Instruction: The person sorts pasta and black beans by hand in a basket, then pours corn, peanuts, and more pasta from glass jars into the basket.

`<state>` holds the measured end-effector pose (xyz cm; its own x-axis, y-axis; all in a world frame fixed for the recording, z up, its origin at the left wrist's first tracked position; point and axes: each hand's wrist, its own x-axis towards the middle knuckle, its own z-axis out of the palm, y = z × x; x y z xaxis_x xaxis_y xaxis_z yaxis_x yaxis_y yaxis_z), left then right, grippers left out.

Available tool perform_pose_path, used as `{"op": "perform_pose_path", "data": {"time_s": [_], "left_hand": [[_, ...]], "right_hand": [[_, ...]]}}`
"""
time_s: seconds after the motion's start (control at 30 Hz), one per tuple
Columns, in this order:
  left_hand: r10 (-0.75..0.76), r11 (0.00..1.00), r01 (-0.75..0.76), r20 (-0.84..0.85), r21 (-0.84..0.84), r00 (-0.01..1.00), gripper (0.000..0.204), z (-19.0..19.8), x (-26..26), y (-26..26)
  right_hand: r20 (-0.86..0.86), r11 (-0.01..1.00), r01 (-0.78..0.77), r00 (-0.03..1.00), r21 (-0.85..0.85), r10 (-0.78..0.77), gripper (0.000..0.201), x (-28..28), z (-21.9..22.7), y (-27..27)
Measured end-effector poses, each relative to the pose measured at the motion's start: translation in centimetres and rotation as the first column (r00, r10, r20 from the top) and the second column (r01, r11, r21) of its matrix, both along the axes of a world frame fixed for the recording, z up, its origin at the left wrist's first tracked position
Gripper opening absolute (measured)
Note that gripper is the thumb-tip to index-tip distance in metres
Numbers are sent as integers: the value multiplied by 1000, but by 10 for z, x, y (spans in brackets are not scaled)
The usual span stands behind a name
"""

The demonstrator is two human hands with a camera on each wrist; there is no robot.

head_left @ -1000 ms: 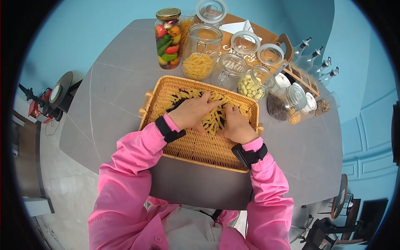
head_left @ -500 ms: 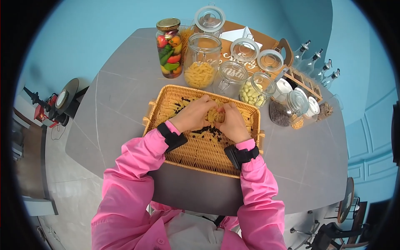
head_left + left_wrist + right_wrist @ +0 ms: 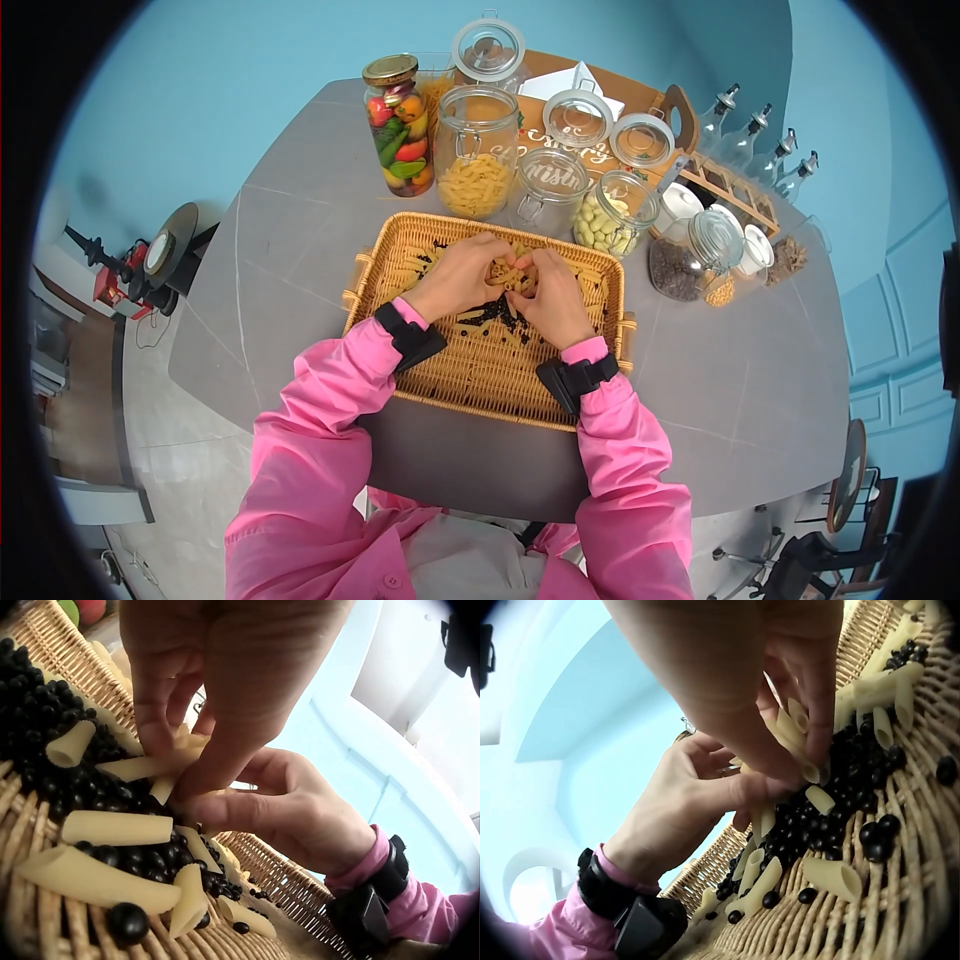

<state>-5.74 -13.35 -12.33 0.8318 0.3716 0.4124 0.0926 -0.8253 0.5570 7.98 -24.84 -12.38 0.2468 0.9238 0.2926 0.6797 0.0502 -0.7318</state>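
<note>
Both hands are over the wicker basket [image 3: 450, 375], thumbs and fingertips close together. My left hand [image 3: 462, 277] and right hand [image 3: 553, 297] curl around a clump of penne [image 3: 512, 278] from either side. In the left wrist view, fingers pinch several penne tubes [image 3: 174, 759] just above the black beans [image 3: 45, 731]. Penne also shows between the right hand's fingers and thumb in the right wrist view [image 3: 793, 724]. Under the hands, black beans [image 3: 505, 320] lie on the weave with loose penne [image 3: 116, 827] among them. The palms are hidden.
Behind the basket stand a jar of colourful vegetables [image 3: 405, 140], an open jar of penne [image 3: 475, 188], a clear lidded jar [image 3: 548, 190] and a jar of pale beans [image 3: 603, 226]. Farther right are a jar of dark contents [image 3: 675, 268] and several glass bottles [image 3: 738, 145].
One second ago the hands lay spread over penne in the basket. They have drawn together around a clump, baring the black beans beneath. In the last half second they have barely moved.
</note>
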Motion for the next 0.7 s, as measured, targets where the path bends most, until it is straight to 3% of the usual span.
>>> {"op": "perform_pose_path", "data": {"time_s": [0.07,0.23,0.7], "left_hand": [[5,1000,-5,-13,6,1000,37,0,0,-1],[18,999,-19,-18,-42,1000,37,3,2,-4],[33,999,-33,26,-29,999,32,4,1,-4]], "right_hand": [[-10,1000,4,1000,-2,-4,38,0,-3,1],[148,993,28,988,116,-45,40,1,-9,4],[55,991,32,998,133,-39,37,-2,-3,3]]}}
